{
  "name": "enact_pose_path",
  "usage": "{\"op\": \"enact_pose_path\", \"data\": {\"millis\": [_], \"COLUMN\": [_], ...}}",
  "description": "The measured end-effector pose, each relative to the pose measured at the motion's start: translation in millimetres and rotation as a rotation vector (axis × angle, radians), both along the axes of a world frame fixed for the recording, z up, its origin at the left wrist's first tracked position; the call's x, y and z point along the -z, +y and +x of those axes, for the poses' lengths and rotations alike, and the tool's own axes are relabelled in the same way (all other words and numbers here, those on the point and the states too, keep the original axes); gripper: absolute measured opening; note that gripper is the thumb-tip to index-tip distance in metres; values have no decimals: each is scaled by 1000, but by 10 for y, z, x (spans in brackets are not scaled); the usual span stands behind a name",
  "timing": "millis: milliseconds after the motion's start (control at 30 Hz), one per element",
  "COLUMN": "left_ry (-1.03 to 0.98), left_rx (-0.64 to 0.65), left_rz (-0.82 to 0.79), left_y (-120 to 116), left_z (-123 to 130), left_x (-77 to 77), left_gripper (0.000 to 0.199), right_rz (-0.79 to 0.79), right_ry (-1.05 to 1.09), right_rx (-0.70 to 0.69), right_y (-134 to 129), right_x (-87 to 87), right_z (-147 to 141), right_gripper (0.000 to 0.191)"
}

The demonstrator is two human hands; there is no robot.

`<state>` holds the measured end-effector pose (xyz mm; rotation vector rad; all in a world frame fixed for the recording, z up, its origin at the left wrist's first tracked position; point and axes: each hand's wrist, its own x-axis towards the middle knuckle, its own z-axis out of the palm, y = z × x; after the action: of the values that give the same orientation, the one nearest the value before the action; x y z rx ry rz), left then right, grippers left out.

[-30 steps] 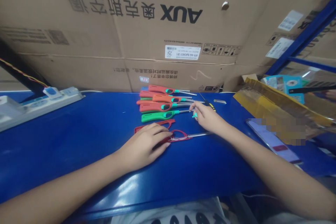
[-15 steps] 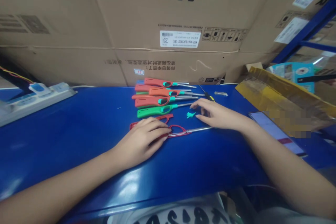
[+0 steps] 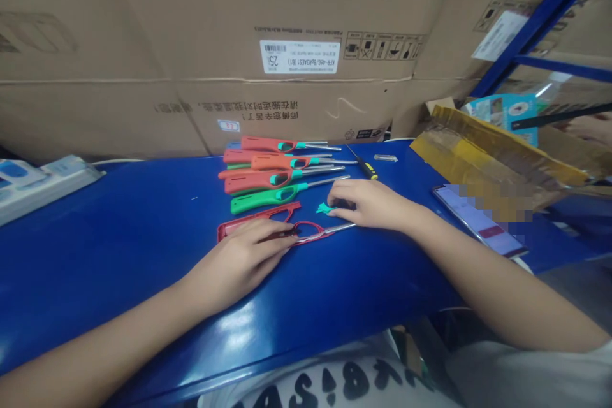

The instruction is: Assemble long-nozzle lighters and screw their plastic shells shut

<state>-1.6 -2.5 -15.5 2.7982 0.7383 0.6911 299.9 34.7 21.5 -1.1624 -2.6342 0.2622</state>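
Note:
My left hand [image 3: 251,252] is closed on the handle end of an opened red lighter half [image 3: 310,231], whose metal tube points right. Behind that hand lies a loose red shell half [image 3: 253,217]. My right hand [image 3: 368,204] has its thumb and forefinger around a small teal part [image 3: 325,208] on the blue table; its fingertips touch the part's right side. Beyond the hands lie a green lighter [image 3: 262,197] and a pile of several red and orange lighters [image 3: 268,180], their tubes pointing right.
A yellow and black screwdriver [image 3: 367,167] and a small clear piece [image 3: 385,158] lie behind my right hand. At right are a phone [image 3: 478,220] and a taped carton [image 3: 497,153]. A white power strip [image 3: 48,185] is at left. A large cardboard box [image 3: 191,25] stands behind.
The view has shifted, so things appear further left and slightly higher. My right hand has come to the teal part. My left hand stays at the opened red lighter half.

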Motion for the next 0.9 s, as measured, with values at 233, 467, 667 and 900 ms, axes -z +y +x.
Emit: {"op": "enact_pose_path", "data": {"millis": [233,467,667,900], "left_ry": [-19,-69,-113,-177], "left_rx": [13,6,-12,-44], "left_rz": [23,8,-8,-116], "left_y": [-36,-70,-75,-108], "left_z": [9,37,75,97], "left_x": [-41,-48,-61,-61], "left_gripper": [29,25,21,13], "right_rz": [-207,-304,-205,-161], "right_ry": [291,355,289,240], "right_rx": [19,-46,-168,-200], "right_y": [14,-160,-208,-240], "right_x": [85,45,116,160], "right_z": [-57,-202,-277,-324], "right_gripper": [13,12,8,11]}}
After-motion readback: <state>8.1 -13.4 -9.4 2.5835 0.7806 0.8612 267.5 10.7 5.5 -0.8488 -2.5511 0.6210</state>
